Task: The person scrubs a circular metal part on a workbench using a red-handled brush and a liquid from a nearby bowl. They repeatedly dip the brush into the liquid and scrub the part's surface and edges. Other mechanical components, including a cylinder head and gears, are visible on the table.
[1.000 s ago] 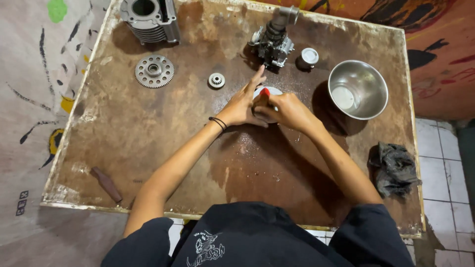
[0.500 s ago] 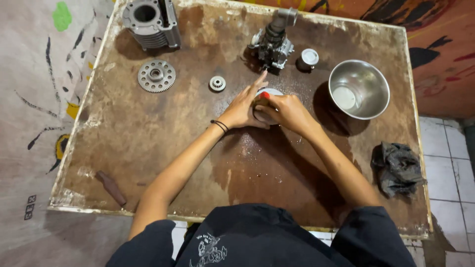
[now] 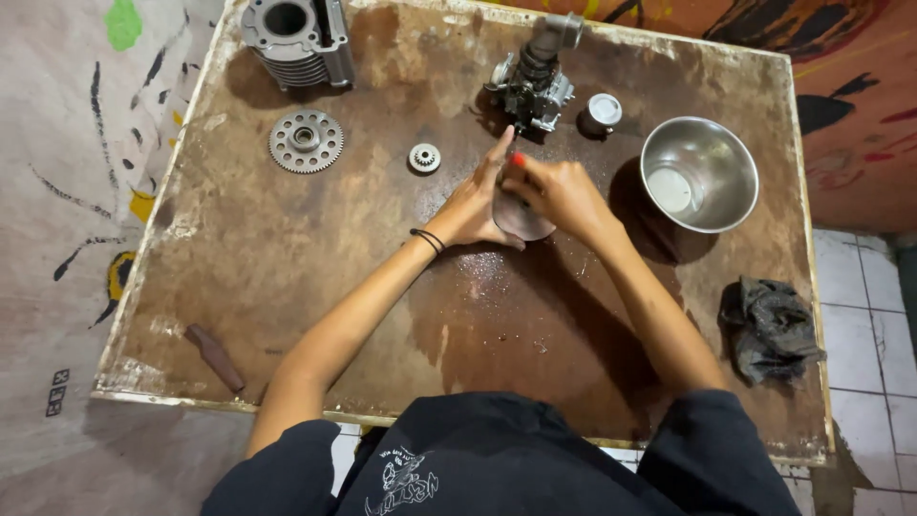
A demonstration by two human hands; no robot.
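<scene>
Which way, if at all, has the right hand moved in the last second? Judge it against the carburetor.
Yes. The right hand has edged slightly up the table, away from the person and closer to the carburetor.

Your worktable was a mottled rusty brown with pale, worn edges, and the round disc under your hands was dull dark brown, with a bright red tip showing at your right hand. Your left wrist wore a thin black band, and your shirt was black with a small white print. The bowl, the large gear and the small gear were silvery grey, the rag dark grey, and the wall pale with black strokes and green and yellow patches.
</scene>
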